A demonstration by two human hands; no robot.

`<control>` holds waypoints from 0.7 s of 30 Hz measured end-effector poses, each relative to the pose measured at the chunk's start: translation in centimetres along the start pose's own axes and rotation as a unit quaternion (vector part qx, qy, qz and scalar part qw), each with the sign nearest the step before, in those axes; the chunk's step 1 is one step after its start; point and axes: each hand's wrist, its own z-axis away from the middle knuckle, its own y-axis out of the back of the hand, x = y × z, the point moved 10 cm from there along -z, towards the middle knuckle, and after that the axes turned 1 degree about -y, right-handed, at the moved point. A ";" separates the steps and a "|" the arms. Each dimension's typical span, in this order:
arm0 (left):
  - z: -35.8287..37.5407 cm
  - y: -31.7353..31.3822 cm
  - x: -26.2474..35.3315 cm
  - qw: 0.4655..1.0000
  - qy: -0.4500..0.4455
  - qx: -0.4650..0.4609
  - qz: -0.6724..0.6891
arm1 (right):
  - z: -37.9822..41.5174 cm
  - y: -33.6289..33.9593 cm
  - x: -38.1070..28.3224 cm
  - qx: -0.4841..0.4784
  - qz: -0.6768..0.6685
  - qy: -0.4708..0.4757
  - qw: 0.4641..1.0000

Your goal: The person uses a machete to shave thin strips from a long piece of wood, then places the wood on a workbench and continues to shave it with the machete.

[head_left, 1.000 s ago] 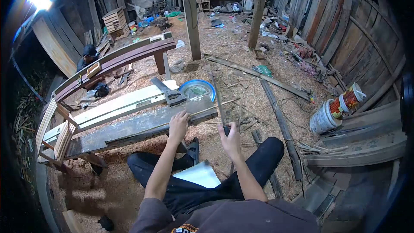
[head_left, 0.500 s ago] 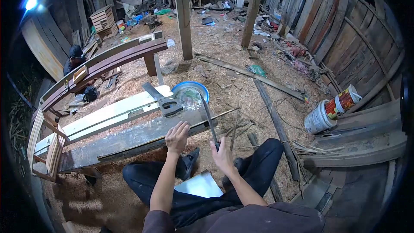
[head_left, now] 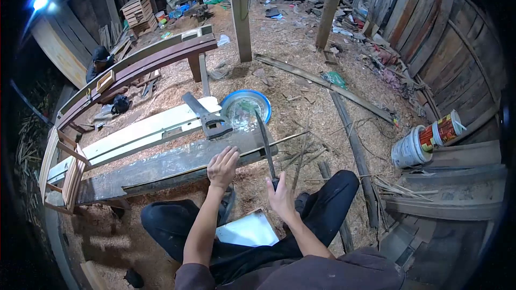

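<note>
My left hand (head_left: 222, 169) lies flat on the near edge of a grey wooden plank (head_left: 156, 167), its fingers stretched forward over a thin strip (head_left: 193, 171) along that edge. In my right hand (head_left: 280, 196) is the dark handle of a long blade (head_left: 264, 139), which points up and away from me, just right of the plank's end. A handsaw (head_left: 207, 118) rests on the plank near its far right end. Behind the blade's tip stands a blue-rimmed basin (head_left: 246, 92) with something green and clear in it.
A white tray (head_left: 248, 229) lies between my legs. Long boards and sticks (head_left: 355, 150) cross the shavings at right, near stacked buckets (head_left: 411, 147). Two posts (head_left: 240, 21) stand ahead. A person (head_left: 100, 60) is behind the curved reddish beam (head_left: 140, 71) at left.
The view has shifted slightly, so the surroundings sit further right. My right hand and the blade have moved a little right. My left hand stays on the plank.
</note>
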 end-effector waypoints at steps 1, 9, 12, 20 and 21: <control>0.1 0.0 0.0 1.000 0.004 0.000 0.001 | 0.0 0.0 0.1 -0.002 -0.009 0.000 1.000; 0.0 0.4 -0.1 0.999 0.017 -0.023 0.033 | 0.0 0.6 0.2 0.031 -0.079 0.039 0.996; 1.7 0.9 -1.9 1.000 0.023 -0.007 0.002 | 0.6 1.8 -0.7 0.050 -0.091 0.041 0.994; 0.6 2.5 -1.5 0.996 0.075 -0.048 0.030 | -0.6 -1.0 0.3 0.063 -0.066 0.036 0.995; 0.3 1.4 -0.9 0.995 0.072 -0.054 0.039 | -0.8 -0.7 0.0 0.061 -0.059 0.049 0.995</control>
